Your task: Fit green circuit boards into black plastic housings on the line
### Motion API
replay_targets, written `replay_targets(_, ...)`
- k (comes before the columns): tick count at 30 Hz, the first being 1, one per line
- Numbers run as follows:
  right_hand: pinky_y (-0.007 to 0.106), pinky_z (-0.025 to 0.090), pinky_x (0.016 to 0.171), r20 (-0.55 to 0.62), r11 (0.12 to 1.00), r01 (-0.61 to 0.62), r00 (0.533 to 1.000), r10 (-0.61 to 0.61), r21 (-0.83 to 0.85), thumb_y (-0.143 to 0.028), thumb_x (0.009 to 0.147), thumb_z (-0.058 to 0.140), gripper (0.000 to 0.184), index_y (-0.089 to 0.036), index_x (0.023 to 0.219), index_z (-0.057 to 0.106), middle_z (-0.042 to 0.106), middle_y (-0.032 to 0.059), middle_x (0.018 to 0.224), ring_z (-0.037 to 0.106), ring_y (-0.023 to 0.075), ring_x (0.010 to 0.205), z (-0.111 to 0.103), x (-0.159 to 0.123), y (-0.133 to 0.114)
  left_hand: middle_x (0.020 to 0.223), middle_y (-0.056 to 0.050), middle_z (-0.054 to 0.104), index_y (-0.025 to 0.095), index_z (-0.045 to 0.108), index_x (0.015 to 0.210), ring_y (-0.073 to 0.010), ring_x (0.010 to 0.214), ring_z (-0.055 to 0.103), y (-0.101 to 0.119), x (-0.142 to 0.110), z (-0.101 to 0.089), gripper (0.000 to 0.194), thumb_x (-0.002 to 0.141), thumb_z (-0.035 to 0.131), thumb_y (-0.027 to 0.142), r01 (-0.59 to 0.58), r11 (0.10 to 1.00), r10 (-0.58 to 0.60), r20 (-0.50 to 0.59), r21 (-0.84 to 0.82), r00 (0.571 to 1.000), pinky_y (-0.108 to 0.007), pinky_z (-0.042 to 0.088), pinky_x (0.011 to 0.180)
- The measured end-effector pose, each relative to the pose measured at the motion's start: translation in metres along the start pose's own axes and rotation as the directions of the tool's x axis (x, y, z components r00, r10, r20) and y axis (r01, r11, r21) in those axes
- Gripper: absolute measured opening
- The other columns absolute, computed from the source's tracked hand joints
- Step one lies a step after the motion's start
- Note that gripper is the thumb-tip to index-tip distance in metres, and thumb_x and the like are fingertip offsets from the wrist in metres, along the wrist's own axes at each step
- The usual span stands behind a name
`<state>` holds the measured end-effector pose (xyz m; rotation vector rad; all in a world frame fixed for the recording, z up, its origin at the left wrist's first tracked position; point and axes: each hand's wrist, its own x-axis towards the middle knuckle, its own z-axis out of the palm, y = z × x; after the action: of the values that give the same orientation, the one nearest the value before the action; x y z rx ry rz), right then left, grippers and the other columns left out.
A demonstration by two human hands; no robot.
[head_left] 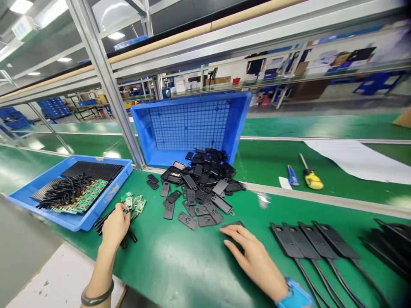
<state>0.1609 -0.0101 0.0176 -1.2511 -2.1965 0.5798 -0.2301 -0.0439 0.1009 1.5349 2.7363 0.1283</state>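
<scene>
Far left: blue tray (pixel 107 200) on the green bench (pixel 180 273), packed with green circuit boards (pixel 88 196) in a slanting row, black cables (pixel 64 191) bunched over them.

Just right of the tray, a small loose group of boards (pixel 139 203), green with pale components, lying flat on the bench; short orange-tipped leads at their near edge, black cables trailing toward the person.

Left hand (pixel 116 226) at this group: forearm coming up from the bottom edge, dark bangle at the wrist, back of the hand upward, fingers bent down. Fingertips at the near edge of the boards, among the leads; cannot tell whether they are pinched on one.

Centre: blue bin (pixel 189 124) tipped on its side, mouth toward the person. Heap of black plastic covers (pixel 205 173) spilling out onto the bench, some flat, some overlapping, several with slots.

Right of the heap, one dark cover (pixel 236 223) lies partly hidden behind the right hand (pixel 255 256). That hand reaches in from lower right, palm down, blue band at the wrist. Fingers lightly curved, thumb well apart from them; contact with the cover unclear.

Farther right: four black cases (pixel 301 241) side by side, cables toward the person.
</scene>
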Motion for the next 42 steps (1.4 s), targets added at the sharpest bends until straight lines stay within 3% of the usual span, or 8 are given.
replay_targets(5, 0.037, 0.046, 0.091, 0.064, 0.986, -0.07, 0.996, 0.061, 0.154, -0.032, 0.091, 0.043, 0.029, -0.023, 0.112, 0.061, 0.056, 0.0093, 0.114, 0.056, 0.0235, 0.103, -0.002, 0.0, -0.01, 0.096, -0.014, 0.064, 0.015, 0.045, 0.111, -0.0332, 0.089, 0.062, 0.006, 0.013, -0.005, 0.03, 0.084, 0.053, 0.028, 0.04, 0.994, -0.055, 0.145, 0.103, 0.988, -0.034, 0.043, 0.066)
replay_targets(11, 0.037, 0.046, 0.088, 0.13, 0.875, -0.145, 0.987, 0.095, 0.462, -0.037, 0.09, 0.048, 0.028, -0.022, 0.106, 0.065, 0.06, 0.01, 0.108, 0.057, 0.0237, 0.099, -0.004, 0.003, -0.02, 0.084, -0.003, 0.064, 0.023, 0.053, 0.102, -0.0219, 0.075, 0.062, 0.04, -0.007, -0.024, 0.021, 0.083, 0.055, 0.032, -0.2, 0.935, 0.162, -0.149, -0.292, 0.975, -0.029, 0.043, 0.063)
replay_targets(16, 0.04, 0.042, 0.096, 0.332, 0.274, -0.362, 0.931, 0.148, 0.891, -0.053, 0.083, 0.057, 0.067, -0.025, 0.139, 0.033, 0.054, 0.0117, 0.123, 0.054, 0.0229, 0.108, 0.004, 0.004, -0.03, 0.086, -0.005, 0.065, 0.021, 0.056, 0.105, -0.0182, 0.076, 0.063, 0.119, -0.017, -0.009, 0.023, 0.087, 0.052, 0.033, -0.448, 0.501, 0.688, 0.026, -0.74, 0.726, -0.025, 0.05, 0.061)
replay_targets(20, 0.03, 0.047, 0.073, 0.328, -0.006, -0.339, 0.906, 0.269, 0.941, -0.052, 0.085, 0.056, 0.058, -0.02, 0.131, 0.042, 0.059, 0.008, 0.097, 0.055, 0.0157, 0.078, 0.003, 0.007, -0.03, 0.126, -0.014, 0.053, 0.015, 0.046, 0.126, -0.0237, 0.118, 0.05, 0.159, 0.038, 0.022, 0.05, 0.078, 0.046, 0.001, -0.731, 0.616, 0.727, -0.145, -0.293, 0.671, -0.036, 0.042, 0.098)
replay_targets(26, 0.021, 0.031, 0.047, 0.176, 0.284, -0.287, 0.917, 0.359, 0.915, -0.053, 0.086, 0.053, 0.047, -0.015, 0.114, 0.059, 0.047, 0.0017, 0.075, 0.036, 0.0089, 0.054, -0.016, 0.01, -0.018, 0.111, -0.023, 0.056, 0.004, 0.053, 0.116, -0.0366, 0.114, 0.049, 0.171, 0.1, 0.029, 0.05, 0.069, 0.042, -0.009, -0.676, 0.72, 0.64, -0.227, -0.156, 0.735, -0.056, 0.032, 0.099)
replay_targets(33, 0.026, 0.045, 0.067, -0.325, 0.863, -0.056, 0.912, 0.249, 0.502, -0.038, 0.09, 0.051, 0.027, -0.019, 0.103, 0.066, 0.057, 0.0072, 0.088, 0.055, 0.0165, 0.076, -0.038, 0.006, -0.017, 0.1, -0.006, 0.055, 0.021, 0.058, 0.109, -0.0223, 0.088, 0.057, 0.185, 0.019, 0.018, 0.037, 0.074, 0.071, 0.023, -0.696, 0.56, 0.704, -0.185, -0.449, 0.686, -0.033, 0.047, 0.079)
replay_targets(37, 0.023, 0.046, 0.064, -0.38, 0.912, -0.036, 0.902, 0.205, 0.408, -0.032, 0.091, 0.051, 0.02, -0.02, 0.098, 0.065, 0.06, 0.0071, 0.092, 0.058, 0.0155, 0.077, -0.041, 0.002, -0.02, 0.094, -0.005, 0.06, 0.018, 0.06, 0.098, -0.02, 0.082, 0.059, 0.197, -0.027, 0.032, 0.043, 0.061, 0.081, 0.025, -0.189, 0.277, 0.728, 0.077, -0.942, 0.681, -0.027, 0.047, 0.07)
replay_targets(42, 0.024, 0.048, 0.063, -0.332, 0.923, -0.029, 0.929, 0.167, 0.383, -0.032, 0.091, 0.051, 0.02, -0.019, 0.092, 0.066, 0.062, 0.0078, 0.09, 0.06, 0.017, 0.076, -0.038, 0.0, -0.024, 0.094, -0.008, 0.063, 0.012, 0.061, 0.099, -0.0179, 0.086, 0.059, 0.203, -0.051, 0.044, 0.047, 0.059, 0.085, 0.021, 0.333, -0.042, 0.788, 0.174, -0.942, 0.591, -0.026, 0.045, 0.079)
